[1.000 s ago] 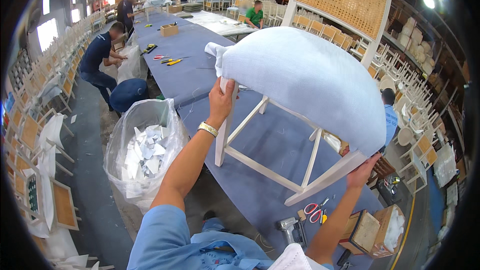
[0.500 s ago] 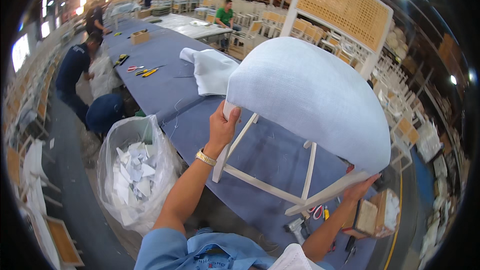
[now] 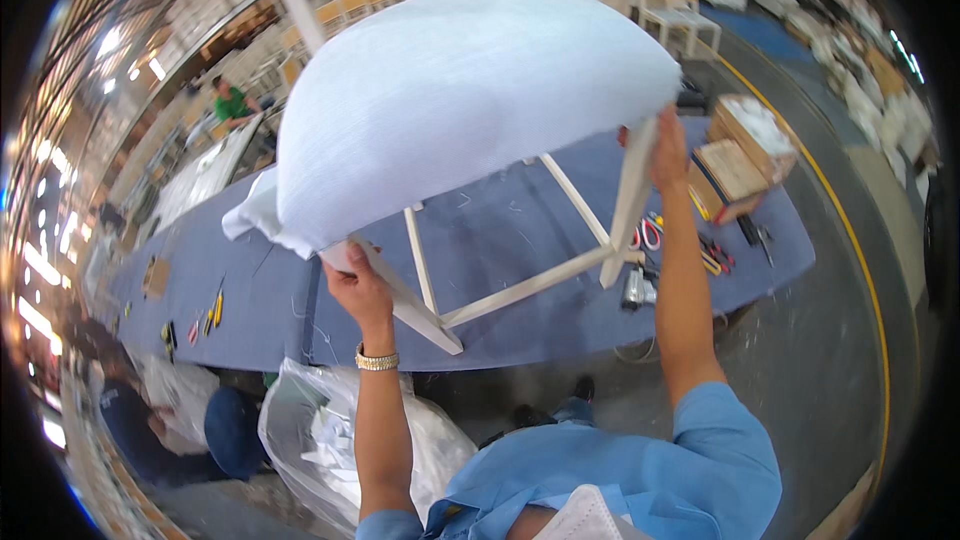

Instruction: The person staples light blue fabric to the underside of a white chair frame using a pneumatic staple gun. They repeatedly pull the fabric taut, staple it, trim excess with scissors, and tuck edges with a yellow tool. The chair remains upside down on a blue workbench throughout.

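Between my hands is an upholstered chair (image 3: 470, 110), with a rounded pad covered in pale fabric and light wooden legs joined by thin rails. It is held tilted above the blue-covered table (image 3: 490, 260). My left hand (image 3: 362, 288), with a gold watch at its wrist, is closed on the top of the left near leg, thumb on the wood. My right hand (image 3: 668, 152) grips the top of the right near leg, its fingers partly hidden behind the wood. A piece of white cloth (image 3: 255, 218) shows at the pad's left edge.
On the table's right lie a staple gun (image 3: 637, 287), red-handled scissors (image 3: 650, 232) and pliers (image 3: 716, 252), near cardboard boxes (image 3: 735, 175). Yellow-handled tools (image 3: 215, 310) lie at left. A clear bag of white scraps (image 3: 330, 440) stands by the near edge. Co-workers (image 3: 150, 430) are at left.
My view has turned to the right. The chair has swung round and is held higher; both hands keep their grip on its legs.
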Demonstrator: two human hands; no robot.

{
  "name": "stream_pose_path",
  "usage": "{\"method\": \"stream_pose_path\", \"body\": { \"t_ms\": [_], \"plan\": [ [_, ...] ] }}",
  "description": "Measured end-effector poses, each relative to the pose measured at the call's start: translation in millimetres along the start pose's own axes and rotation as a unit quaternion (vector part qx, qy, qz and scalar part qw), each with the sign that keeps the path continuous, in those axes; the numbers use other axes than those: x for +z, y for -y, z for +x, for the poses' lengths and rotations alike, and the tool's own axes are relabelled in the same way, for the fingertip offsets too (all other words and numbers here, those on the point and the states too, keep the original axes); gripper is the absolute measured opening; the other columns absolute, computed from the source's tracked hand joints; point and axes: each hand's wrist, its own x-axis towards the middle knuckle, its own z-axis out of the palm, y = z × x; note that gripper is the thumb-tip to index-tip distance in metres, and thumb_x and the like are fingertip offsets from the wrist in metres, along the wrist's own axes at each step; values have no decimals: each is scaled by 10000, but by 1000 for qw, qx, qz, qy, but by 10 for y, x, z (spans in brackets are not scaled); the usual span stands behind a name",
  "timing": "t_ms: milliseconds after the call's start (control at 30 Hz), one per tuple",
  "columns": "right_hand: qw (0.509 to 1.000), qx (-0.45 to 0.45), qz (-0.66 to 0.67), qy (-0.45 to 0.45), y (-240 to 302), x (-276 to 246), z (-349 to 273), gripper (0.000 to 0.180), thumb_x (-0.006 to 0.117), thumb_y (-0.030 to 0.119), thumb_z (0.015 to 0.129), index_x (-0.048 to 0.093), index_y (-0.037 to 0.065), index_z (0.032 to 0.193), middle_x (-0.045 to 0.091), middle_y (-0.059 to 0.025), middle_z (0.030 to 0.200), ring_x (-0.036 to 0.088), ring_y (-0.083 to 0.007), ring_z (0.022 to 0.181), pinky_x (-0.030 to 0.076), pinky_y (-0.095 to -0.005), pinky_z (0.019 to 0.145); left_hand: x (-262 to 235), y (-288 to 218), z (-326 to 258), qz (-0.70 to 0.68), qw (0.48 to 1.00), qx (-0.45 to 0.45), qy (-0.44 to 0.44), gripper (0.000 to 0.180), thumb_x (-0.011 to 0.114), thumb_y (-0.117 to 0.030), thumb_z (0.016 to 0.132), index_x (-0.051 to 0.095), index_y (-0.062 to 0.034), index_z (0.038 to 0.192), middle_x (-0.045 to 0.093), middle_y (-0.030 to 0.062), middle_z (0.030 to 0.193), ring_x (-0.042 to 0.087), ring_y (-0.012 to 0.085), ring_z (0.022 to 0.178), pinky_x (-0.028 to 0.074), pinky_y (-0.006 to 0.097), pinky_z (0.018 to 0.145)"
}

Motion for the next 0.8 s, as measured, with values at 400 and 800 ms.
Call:
{"method": "stream_pose_path", "body": {
  "t_ms": [400,800],
  "plan": [
    [999,12,-47,-7,41,-43,31,757,358,687,989,612,-10,1141,688,-144,884,679,-238,750,554,-368,696,-25,-252,-44,-17,999,-31,32,387,599,-342,1021,556,29,1120,672,100,886,659,165,799,509,302,735],
    [997,22,-4,-69,261,44,-462,692,395,646,996,355,141,1467,604,-136,1230,676,-299,916,575,-481,781,-511,-111,-203,-28,999,17,27,532,595,-454,997,591,77,1023,700,148,861,699,222,747,553,336,686]
  ]
}}
